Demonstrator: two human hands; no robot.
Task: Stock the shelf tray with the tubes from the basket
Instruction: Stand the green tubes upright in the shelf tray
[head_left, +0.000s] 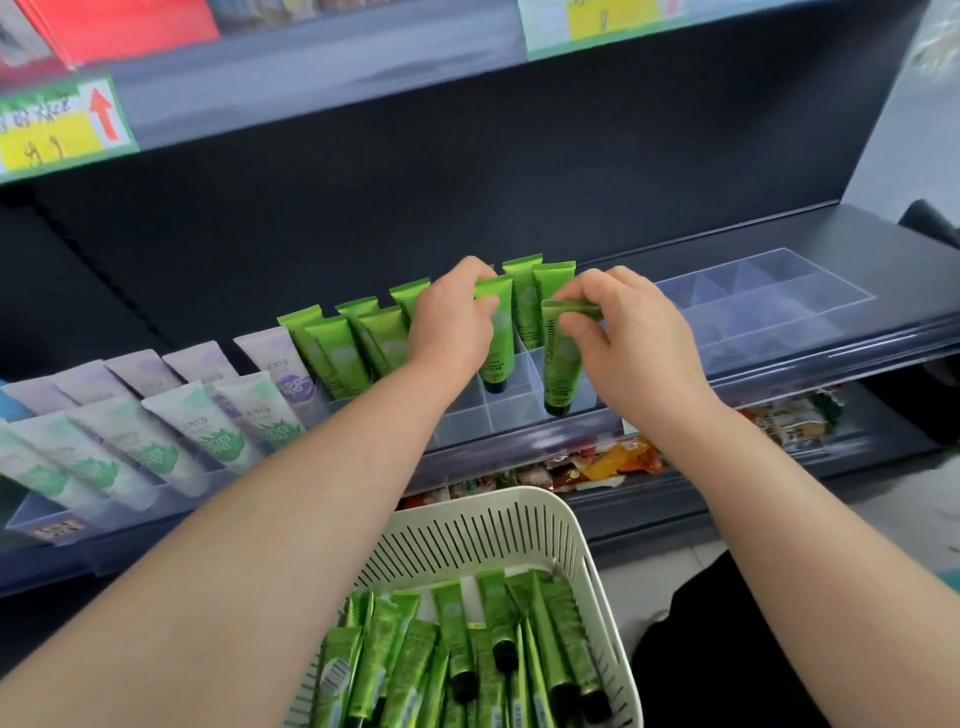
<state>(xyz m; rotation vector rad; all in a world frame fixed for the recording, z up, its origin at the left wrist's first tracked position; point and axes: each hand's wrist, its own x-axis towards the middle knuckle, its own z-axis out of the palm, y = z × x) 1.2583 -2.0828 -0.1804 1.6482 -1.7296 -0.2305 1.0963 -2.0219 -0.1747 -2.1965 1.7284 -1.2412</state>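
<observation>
My left hand (452, 317) is gripping the crimped top of the first green tube (496, 345), which is standing cap-down in a cell of the clear shelf tray (753, 306); my right hand (628, 338) is pinching the top of the second green tube (561, 364), which is standing cap-down in the front cell just to the right; stocked tubes (332, 353) are leaning in cells to the left; below, the white basket (483, 525) is holding a heap of loose tubes (457, 660).

Both arms reach forward, left hand (451, 317) pinching the left tube (497, 345), right hand (631, 335) the right tube (561, 364).
</observation>
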